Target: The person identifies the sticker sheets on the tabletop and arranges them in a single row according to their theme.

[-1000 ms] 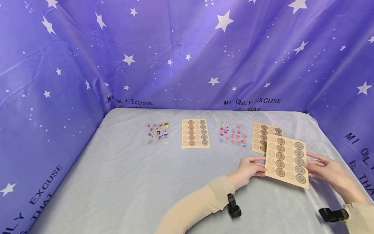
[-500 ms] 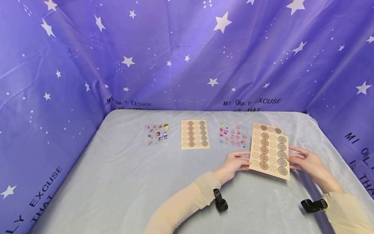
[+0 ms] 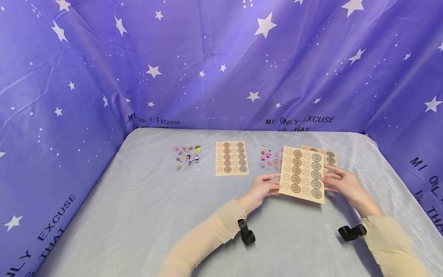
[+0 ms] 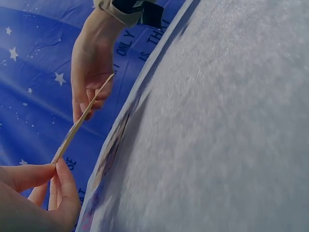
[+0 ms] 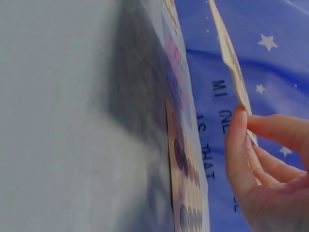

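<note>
A tan sheet of round stickers is held up above the table, tilted toward the head camera. My left hand pinches its left edge between thumb and fingers. On the opposite edge, my right hand pinches it the same way. Both wrist views show the sheet edge-on, with the left hand's fingers and the right hand's fingers gripping it. Behind it, another tan sticker sheet lies flat, partly covered in the head view. A clear sheet of small pink stickers is also partly hidden.
A third tan sticker sheet lies flat near the back middle. Left of it is a clear sheet of small colourful stickers. The table has a grey plush cover. A purple star-printed curtain surrounds its back and sides.
Both hands have carried the held sticker sheet leftward and slightly away from me. It now overlaps the pink stickers in view and uncovers more of the right side of the sheet behind.
</note>
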{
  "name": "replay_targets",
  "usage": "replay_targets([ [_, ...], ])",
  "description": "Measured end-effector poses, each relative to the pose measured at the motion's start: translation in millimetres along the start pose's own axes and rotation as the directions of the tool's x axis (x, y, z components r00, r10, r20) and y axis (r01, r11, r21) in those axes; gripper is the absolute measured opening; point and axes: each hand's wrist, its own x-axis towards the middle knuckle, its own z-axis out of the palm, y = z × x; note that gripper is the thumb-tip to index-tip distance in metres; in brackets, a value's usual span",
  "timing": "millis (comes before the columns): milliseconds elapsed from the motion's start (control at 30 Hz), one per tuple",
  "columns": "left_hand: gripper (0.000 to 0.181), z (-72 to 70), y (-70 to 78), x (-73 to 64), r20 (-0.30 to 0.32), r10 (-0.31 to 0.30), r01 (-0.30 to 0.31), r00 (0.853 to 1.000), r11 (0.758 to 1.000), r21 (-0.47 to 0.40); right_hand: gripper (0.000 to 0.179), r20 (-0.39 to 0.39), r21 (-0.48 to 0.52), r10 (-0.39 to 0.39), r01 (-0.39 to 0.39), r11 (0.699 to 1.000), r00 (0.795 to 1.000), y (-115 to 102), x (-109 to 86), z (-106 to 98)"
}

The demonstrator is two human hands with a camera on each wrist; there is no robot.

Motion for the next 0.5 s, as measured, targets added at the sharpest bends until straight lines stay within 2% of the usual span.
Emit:
replay_targets([
  [300, 0.04, -22.0, 10.2, -4.0, -0.016, 0.014, -0.014, 1.0, 1.0, 0.01, 0.059, -0.021, -0.014, 0.022, -0.022, 1.0, 1.0, 6, 18.9, 19],
  [500, 0.039, -40.4, 15.1, -7.2, -0.041, 0.027, -0.027, 0.999, 0.999, 0.023, 0.077, -0.012, -0.013, 0.014, -0.014, 1.0, 1.0, 7, 30.3, 39],
])
